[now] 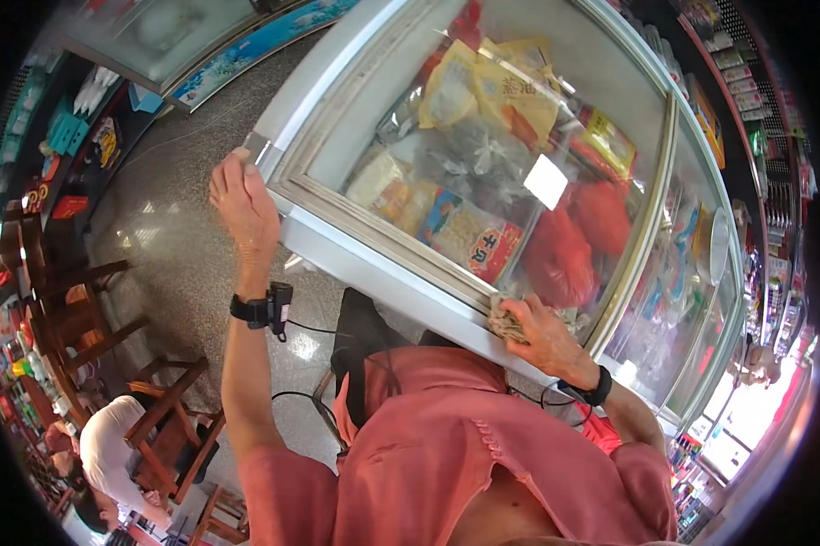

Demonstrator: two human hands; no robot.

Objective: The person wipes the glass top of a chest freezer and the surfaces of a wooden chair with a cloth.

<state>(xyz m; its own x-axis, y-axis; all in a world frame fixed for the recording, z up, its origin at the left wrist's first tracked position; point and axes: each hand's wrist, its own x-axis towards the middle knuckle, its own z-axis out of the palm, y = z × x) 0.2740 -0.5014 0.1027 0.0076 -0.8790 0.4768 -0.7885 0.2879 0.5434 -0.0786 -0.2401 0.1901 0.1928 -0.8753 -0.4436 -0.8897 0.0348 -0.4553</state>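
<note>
A chest freezer with a glass top [382, 263] stands before me, its frame tilted across the view. My left hand [246, 198] rests on the metal corner of its frame, with nothing seen in the fingers. My right hand [543, 334] presses a crumpled greyish cloth [507, 319] on the near frame, beside the lower edge of the glass. Under the glass lie yellow plastic packages [519, 89], red plastic bags [567, 252], dark clear bags [478, 153] and a printed food packet [471, 235]. Black bands circle both my wrists; the left one carries a small device with a cable.
Another glass-topped freezer [178, 27] stands at the upper left. Wooden chairs [171, 430] are at the lower left, near a person in a white top [109, 443]. Stocked shelves line both sides. A metal bowl [718, 246] is at the freezer's right part.
</note>
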